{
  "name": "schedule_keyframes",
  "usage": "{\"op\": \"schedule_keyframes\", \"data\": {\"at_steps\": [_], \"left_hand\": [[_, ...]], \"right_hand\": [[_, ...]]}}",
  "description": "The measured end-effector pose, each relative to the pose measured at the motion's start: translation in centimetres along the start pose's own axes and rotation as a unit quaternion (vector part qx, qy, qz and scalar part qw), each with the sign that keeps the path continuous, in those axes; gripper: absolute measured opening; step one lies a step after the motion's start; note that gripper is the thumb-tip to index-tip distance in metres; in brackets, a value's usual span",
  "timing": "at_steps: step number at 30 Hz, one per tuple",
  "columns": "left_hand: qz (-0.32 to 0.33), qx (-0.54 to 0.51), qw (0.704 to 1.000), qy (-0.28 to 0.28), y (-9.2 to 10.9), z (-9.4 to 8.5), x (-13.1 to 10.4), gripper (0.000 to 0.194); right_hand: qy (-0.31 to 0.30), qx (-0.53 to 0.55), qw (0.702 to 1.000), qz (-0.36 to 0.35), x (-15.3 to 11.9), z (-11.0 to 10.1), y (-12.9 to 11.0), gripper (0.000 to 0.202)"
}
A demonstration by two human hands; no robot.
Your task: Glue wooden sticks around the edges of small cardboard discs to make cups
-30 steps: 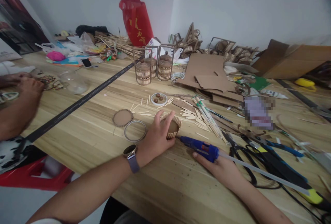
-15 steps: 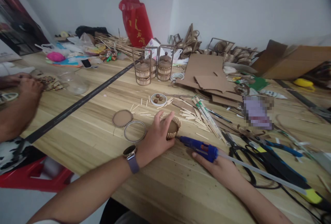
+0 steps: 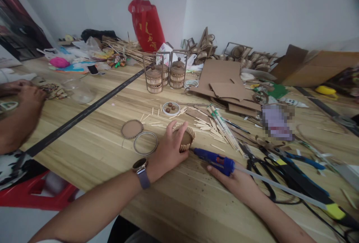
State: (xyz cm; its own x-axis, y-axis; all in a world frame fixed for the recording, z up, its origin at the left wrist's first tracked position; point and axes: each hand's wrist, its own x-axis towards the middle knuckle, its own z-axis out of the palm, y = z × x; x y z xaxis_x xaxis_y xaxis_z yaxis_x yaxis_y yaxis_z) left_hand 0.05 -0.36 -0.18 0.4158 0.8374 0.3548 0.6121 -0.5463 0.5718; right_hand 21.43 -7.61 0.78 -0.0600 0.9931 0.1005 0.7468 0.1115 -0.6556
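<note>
My left hand [image 3: 170, 151] curves around the near left side of a small round basket [image 3: 190, 137] walled with short upright sticks. Its fingers reach over the rim and steady it on the table. In my right hand [image 3: 234, 177] is a blue hot glue gun [image 3: 214, 160] with a long clear glue stick out of its back. The nozzle points at the basket's lower near edge. Left of my left hand lie a ring [image 3: 145, 143] and a cardboard disc [image 3: 132, 129] with a ridged edge. Short cut sticks [image 3: 203, 125] are scattered behind the basket.
Scissors [image 3: 259, 174], pliers [image 3: 304, 160] and a black-and-yellow tool lie to the right. Finished lidded baskets [image 3: 154, 80] stand farther back, beside cardboard sheets [image 3: 220, 73]. A dish [image 3: 171, 108] holds brown balls. A co-worker's hands [image 3: 29, 92] are at far left.
The view has shifted very slightly. Both hands, the basket and the glue gun keep the same places relative to each other.
</note>
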Motion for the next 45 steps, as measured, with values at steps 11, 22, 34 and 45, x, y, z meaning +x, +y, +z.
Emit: {"op": "schedule_keyframes", "data": {"at_steps": [11, 22, 34, 45], "left_hand": [[-0.002, -0.005, 1.0, -0.004, -0.1, 0.1, -0.1, 0.09], [0.002, -0.02, 1.0, -0.004, -0.1, -0.1, -0.1, 0.091], [0.008, -0.007, 1.0, -0.006, 0.0, -0.2, -0.1, 0.089], [-0.001, -0.021, 1.0, -0.002, 0.1, 0.1, -0.1, 0.091]], "right_hand": [[-0.008, 0.0, 1.0, 0.005, 0.0, -0.1, 0.1, 0.034], [-0.014, -0.005, 1.0, 0.001, 0.0, -0.1, -0.1, 0.034], [-0.003, -0.008, 1.0, 0.003, 0.0, 0.0, 0.1, 0.035], [0.011, 0.022, 0.999, 0.022, 0.1, -0.8, -0.6, 0.031]]}}
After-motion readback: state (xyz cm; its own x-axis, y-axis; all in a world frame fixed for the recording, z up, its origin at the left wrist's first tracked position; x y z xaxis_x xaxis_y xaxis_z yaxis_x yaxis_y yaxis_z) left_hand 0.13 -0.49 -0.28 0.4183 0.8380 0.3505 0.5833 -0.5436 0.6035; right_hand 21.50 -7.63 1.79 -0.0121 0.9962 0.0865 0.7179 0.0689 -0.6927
